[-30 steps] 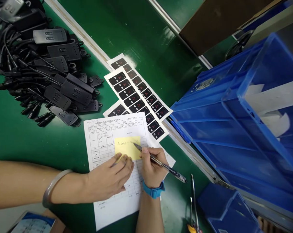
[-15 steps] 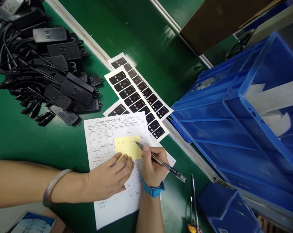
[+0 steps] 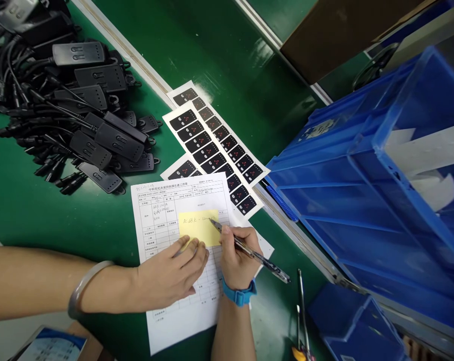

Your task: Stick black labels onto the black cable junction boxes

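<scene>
My right hand (image 3: 241,255) grips a dark pen (image 3: 262,260), its tip touching or close to a yellow sticky note (image 3: 199,226) that carries a line of handwriting. Fingers stretched out, my left hand (image 3: 174,273) lies flat across the lower edge of the note. Under both is a white printed form (image 3: 181,321) with a table and some handwritten entries. Sheets of black labels with red marks (image 3: 213,161) lie just beyond the form, partly covered by it.
Black plastic devices with cables (image 3: 110,135) are heaped at the upper left. A large blue crate (image 3: 343,190) stands on the right, a smaller blue bin (image 3: 358,321) below it. Screwdrivers (image 3: 302,316) lie near the bin. A brown box (image 3: 335,35) is at the top right.
Both hands keep almost the same place on the note and pen. The view has shifted very slightly.
</scene>
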The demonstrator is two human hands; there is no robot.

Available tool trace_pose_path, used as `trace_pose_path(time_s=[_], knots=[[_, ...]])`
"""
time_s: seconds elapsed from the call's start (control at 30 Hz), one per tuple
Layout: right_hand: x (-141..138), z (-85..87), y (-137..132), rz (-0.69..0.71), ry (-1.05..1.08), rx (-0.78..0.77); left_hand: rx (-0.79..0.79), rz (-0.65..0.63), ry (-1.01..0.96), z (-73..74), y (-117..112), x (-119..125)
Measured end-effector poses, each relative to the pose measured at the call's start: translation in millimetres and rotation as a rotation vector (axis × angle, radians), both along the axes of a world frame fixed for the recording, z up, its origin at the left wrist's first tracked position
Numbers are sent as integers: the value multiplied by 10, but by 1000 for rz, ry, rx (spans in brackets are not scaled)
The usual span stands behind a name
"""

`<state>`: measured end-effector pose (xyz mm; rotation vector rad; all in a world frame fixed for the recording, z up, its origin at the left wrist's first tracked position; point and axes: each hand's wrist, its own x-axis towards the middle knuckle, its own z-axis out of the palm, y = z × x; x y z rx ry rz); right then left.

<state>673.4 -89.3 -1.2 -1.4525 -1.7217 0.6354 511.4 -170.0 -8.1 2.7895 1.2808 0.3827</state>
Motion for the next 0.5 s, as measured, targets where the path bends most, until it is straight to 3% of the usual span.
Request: trace_pose_path(time_s=[0.2,0.33,0.5], knots=[[35,-20,6,-27,30,-5,-1,-3,12,-7,-1,10],[59,2,-11,-57,218,4,7,-8,28,-19,11,22],[145,-27,-46,67,331,-101,4,2,38,-39,20,69]])
